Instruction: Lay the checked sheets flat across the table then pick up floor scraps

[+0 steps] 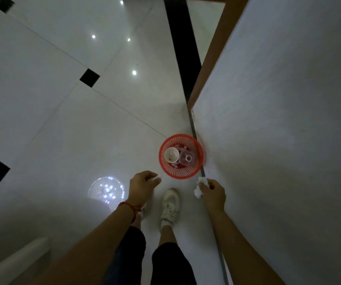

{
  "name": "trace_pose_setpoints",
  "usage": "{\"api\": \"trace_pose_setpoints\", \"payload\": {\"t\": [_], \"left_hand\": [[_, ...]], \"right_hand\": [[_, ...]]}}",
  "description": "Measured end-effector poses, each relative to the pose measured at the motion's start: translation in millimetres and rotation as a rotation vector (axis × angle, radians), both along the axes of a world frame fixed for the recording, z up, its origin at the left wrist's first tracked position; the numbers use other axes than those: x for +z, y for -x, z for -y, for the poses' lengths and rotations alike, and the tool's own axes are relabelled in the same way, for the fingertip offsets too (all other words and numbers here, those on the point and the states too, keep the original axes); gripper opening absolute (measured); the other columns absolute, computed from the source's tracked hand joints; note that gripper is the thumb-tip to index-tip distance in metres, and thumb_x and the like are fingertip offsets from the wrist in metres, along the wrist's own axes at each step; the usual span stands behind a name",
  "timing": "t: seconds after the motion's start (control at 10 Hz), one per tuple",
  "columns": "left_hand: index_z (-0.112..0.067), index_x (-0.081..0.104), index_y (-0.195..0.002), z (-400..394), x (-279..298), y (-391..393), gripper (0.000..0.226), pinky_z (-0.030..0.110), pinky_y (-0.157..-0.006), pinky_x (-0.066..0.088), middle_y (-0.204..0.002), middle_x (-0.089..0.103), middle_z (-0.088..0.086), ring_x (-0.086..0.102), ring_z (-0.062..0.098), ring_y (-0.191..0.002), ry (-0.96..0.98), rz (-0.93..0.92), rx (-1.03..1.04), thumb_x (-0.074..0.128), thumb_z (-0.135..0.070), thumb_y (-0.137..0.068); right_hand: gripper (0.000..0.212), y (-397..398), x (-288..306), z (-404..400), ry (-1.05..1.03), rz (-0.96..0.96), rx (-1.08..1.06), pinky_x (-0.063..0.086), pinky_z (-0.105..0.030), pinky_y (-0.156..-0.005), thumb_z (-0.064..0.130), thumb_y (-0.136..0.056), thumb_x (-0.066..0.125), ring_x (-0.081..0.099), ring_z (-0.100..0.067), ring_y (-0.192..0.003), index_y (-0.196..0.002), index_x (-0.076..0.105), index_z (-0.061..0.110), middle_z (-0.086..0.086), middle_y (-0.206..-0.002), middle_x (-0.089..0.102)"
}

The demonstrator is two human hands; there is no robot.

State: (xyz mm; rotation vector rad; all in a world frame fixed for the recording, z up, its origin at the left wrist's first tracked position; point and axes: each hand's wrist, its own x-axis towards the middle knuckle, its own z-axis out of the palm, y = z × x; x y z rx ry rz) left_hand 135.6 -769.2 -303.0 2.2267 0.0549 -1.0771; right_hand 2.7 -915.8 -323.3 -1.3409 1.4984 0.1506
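I look straight down at a pale tiled floor. My right hand point(214, 192) is closed on a crumpled white paper scrap point(200, 187). My left hand point(143, 185) pinches a smaller white scrap point(157, 178) between its fingertips. Both hands hover just short of a red mesh waste basket point(181, 171) standing on the floor against a white wall. The basket holds a white cup point(171, 154), a clear plastic container point(187, 158) and small scraps. No table or checked sheets are in view.
A white wall point(278, 140) fills the right side, with a brown door frame point(212, 58) and dark strip behind it. My feet in pale shoes point(170, 205) stand below the basket. Black inset tiles point(89, 77) dot the floor, and a lamp reflection point(106, 190) glows at lower left.
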Motion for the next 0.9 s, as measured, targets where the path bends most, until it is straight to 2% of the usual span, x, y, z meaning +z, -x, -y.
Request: {"api": "trace_pose_setpoints", "payload": {"t": [0.1,0.2,0.3,0.4,0.5,0.6,0.7,0.8,0.9], "left_hand": [[-0.001,0.067,-0.100,23,-56,-11,0.025,0.028,-0.080,0.046,-0.097,0.069,0.016,0.062,0.025,-0.085,0.003,-0.027,-0.057,0.065,-0.018,-0.082],[-0.001,0.067,-0.100,37,-108,-21,0.027,0.035,-0.085,0.050,-0.099,0.070,0.017,0.063,0.028,-0.088,-0.008,-0.049,-0.033,0.065,-0.020,-0.082],[-0.001,0.067,-0.100,44,-149,-25,0.027,0.036,-0.085,0.051,-0.099,0.069,0.017,0.062,0.025,-0.086,-0.021,-0.089,-0.021,0.065,-0.021,-0.083],[0.000,0.066,-0.102,50,-173,-29,0.027,0.040,-0.088,0.053,-0.101,0.069,0.019,0.065,0.031,-0.093,-0.028,-0.103,-0.072,0.063,-0.021,-0.084],[-0.001,0.062,-0.109,58,-183,-33,0.031,0.040,-0.087,0.053,-0.105,0.068,0.019,0.065,0.033,-0.095,-0.021,-0.078,-0.139,0.060,-0.021,-0.086],[-0.004,0.053,-0.122,66,-182,-36,0.042,0.042,-0.094,0.051,-0.118,0.063,0.019,0.063,0.034,-0.102,-0.033,-0.081,-0.172,0.062,-0.022,-0.084],[-0.004,0.050,-0.126,67,-178,-37,0.045,0.036,-0.096,0.045,-0.125,0.059,0.017,0.058,0.032,-0.112,-0.048,-0.068,-0.264,0.059,-0.023,-0.086],[-0.004,0.052,-0.123,58,-160,-39,0.039,0.027,-0.089,0.041,-0.123,0.061,0.016,0.057,0.029,-0.111,-0.069,-0.051,-0.361,0.055,-0.023,-0.089],[-0.005,0.052,-0.124,43,-140,-39,0.039,0.027,-0.091,0.041,-0.125,0.059,0.016,0.057,0.028,-0.112,-0.101,-0.007,-0.440,0.052,-0.025,-0.091]], "right_hand": [[0.020,-12,-57,5,-0.002,-0.040,0.007,0.051,-0.029,-0.080,0.013,-0.086,0.060,0.063,-0.030,-0.096,-0.100,0.064,0.000,-0.019,-0.103,0.068],[0.021,-20,-102,5,-0.019,-0.076,-0.003,0.043,-0.004,-0.053,0.011,-0.086,0.059,0.058,-0.021,-0.087,-0.101,0.062,-0.004,-0.019,-0.105,0.067],[0.024,-25,-140,5,-0.011,-0.097,-0.087,0.039,0.001,-0.047,0.008,-0.085,0.060,0.058,-0.024,-0.089,-0.105,0.062,-0.005,-0.021,-0.109,0.065],[0.023,-30,-163,3,-0.033,-0.094,-0.122,0.051,-0.022,-0.071,0.009,-0.085,0.059,0.060,-0.025,-0.090,-0.104,0.063,-0.003,-0.021,-0.110,0.066],[0.028,-33,-176,3,-0.062,-0.086,-0.170,0.051,-0.038,-0.090,0.013,-0.085,0.061,0.061,-0.028,-0.098,-0.108,0.061,-0.002,-0.019,-0.115,0.064],[0.032,-33,-181,3,-0.086,-0.127,-0.153,0.050,-0.041,-0.094,0.017,-0.084,0.063,0.061,-0.027,-0.103,-0.112,0.060,0.002,-0.016,-0.118,0.063],[0.035,-27,-175,1,-0.103,-0.174,-0.130,0.049,-0.036,-0.092,0.019,-0.083,0.063,0.060,-0.025,-0.104,-0.115,0.059,0.005,-0.012,-0.119,0.062],[0.043,-22,-163,-3,-0.155,-0.191,-0.141,0.046,-0.043,-0.098,0.018,-0.083,0.063,0.058,-0.029,-0.113,-0.124,0.054,0.006,-0.014,-0.125,0.059],[0.040,-22,-144,-8,-0.165,-0.206,-0.118,0.045,-0.046,-0.100,0.016,-0.083,0.062,0.057,-0.030,-0.114,-0.121,0.056,0.005,-0.015,-0.125,0.059]]}}
